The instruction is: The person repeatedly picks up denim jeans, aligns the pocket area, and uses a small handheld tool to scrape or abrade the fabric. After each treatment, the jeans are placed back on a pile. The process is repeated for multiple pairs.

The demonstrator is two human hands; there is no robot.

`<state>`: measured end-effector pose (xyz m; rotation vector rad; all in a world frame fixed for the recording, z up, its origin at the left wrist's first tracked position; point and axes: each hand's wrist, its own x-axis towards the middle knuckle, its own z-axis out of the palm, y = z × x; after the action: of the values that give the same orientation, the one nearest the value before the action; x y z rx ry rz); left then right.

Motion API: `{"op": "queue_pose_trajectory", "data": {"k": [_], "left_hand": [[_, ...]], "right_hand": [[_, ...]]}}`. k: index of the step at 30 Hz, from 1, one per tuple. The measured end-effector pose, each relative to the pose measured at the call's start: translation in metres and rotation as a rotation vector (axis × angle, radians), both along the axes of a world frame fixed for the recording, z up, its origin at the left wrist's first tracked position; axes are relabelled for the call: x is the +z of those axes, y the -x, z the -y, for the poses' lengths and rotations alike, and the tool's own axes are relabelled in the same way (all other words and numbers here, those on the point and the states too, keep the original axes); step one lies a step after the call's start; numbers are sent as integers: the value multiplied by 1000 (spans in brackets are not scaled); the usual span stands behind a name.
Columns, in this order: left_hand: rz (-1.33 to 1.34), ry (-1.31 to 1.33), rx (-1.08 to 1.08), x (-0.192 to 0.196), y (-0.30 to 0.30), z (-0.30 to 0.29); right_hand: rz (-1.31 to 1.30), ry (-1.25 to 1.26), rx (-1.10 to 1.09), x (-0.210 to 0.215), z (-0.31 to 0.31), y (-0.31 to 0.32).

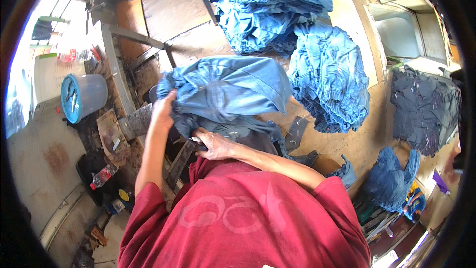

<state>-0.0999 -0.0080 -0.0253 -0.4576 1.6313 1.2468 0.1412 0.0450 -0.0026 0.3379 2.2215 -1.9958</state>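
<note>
Clearly, the work centres on the blue garment (233, 84), which sits at the middle of the view, straight ahead at twelve o'clock from the person's chest, above a darker cloth (237, 130). The left hand (165, 109) is at the garment's eight o'clock edge, its fingers apparently closed over the bunched cloth there, with the tips lost in the folds. The right hand (214, 146) is bent inward at six o'clock, fingers curled by the darker cloth; whether they pinch its edge or something small I cannot tell. To handle this well, I would keep the left fingers' grip deep enough to take several layers, since a hold on the outermost fold alone would likely let the rest slide. The smooth far end, toward three o'clock, has no hand on it and could sag, so lifting calls for support underneath. The crumpled pile (329, 79) at two o'clock lies just beyond that end, and the larger pile (267, 5) at half past twelve limits reach forward; a low, short movement seems safest for both.
</note>
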Motion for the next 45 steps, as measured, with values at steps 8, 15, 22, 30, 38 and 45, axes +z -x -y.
{"op": "queue_pose_trajectory", "data": {"k": [8,15,22,30,38,45], "left_hand": [[-254,116,-48,20,70,72],[-1714,26,-699,55,-6,27],[-1601,64,-1297,22,-30,2],[-1582,104,-1302,9,-23,1],[-1433,145,-1296,37,19,-10],[-1297,-541,-1507,45,12,-73]], "right_hand": [[-48,-820,-1094,7,-111,-71],[160,-763,-1165,-18,-147,-82],[216,-690,-1069,-22,-139,-46],[355,-1053,-1137,-64,-242,-116],[271,-925,-1153,-88,-228,-98],[426,-890,-1180,-86,-223,-85]]}}
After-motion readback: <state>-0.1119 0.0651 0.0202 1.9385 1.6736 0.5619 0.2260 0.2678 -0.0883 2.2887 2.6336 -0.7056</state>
